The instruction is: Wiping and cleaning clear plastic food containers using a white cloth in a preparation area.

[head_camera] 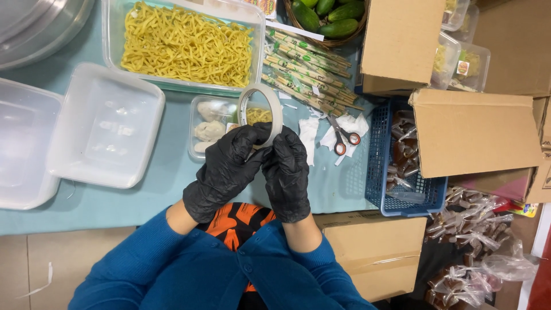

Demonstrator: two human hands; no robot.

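Note:
Both my hands wear black gloves and meet at a roll of clear tape (261,112) held upright over the table. My left hand (229,166) grips the roll's lower edge. My right hand (286,169) pinches at the roll's rim beside it. Just behind the roll lies a small clear food box (208,123) with dumplings and some yellow noodles in it. Red-handled scissors (343,136) rest on scraps of white paper to the right.
A big clear tub of yellow noodles (183,43) stands at the back. Upturned clear lids (106,126) sit left. Wrapped chopsticks (307,72), a basket of cucumbers (328,17), cardboard boxes (470,135) and a blue basket of sauce packets (402,166) crowd the right.

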